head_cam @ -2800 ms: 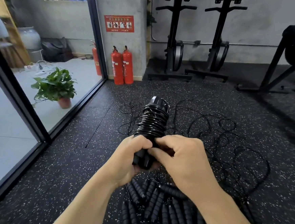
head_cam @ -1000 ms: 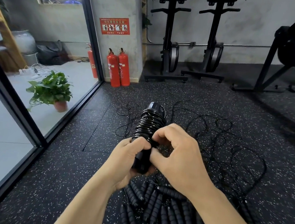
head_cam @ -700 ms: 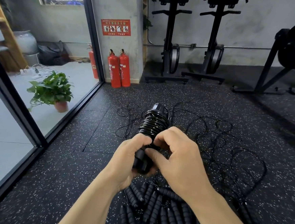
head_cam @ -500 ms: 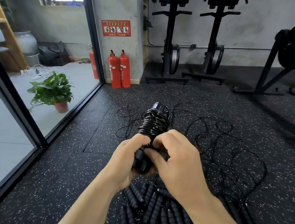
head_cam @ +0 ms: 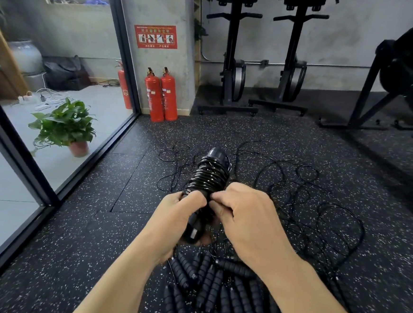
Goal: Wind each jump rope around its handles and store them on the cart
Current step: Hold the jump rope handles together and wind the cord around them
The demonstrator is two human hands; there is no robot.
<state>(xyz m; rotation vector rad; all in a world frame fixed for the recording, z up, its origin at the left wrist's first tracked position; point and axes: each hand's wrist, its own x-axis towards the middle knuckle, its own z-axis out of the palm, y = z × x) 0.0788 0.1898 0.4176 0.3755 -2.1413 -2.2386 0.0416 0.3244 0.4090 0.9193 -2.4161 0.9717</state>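
Nearest, low centre on the speckled black floor (head_cam: 74, 257): heap of ribbed black handles (head_cam: 215, 288), lying side by side, some crossed. Just above them, held off the floor between both hands: jump rope (head_cam: 210, 174), cord coiled tight round its paired handles, bundle tilted up and away, capped end farthest. Left hand (head_cam: 173, 218) clenched round the bundle's near, bare end, thumb laid over the lowest coils. Right hand (head_cam: 247, 216) beside it on the right, fingers curled, fingertips and thumb pinching at the lowest coils; exactly which strand, cannot tell. Beyond and to the right: loose cords (head_cam: 319, 214) sprawled in tangled loops on the floor. Left, behind a glass wall: potted plant (head_cam: 64, 125). Far centre-left, against a concrete pillar: two red fire extinguishers (head_cam: 162, 94), red sign (head_cam: 155, 36) above them. Far wall: black exercise machines (head_cam: 233, 59), upright.
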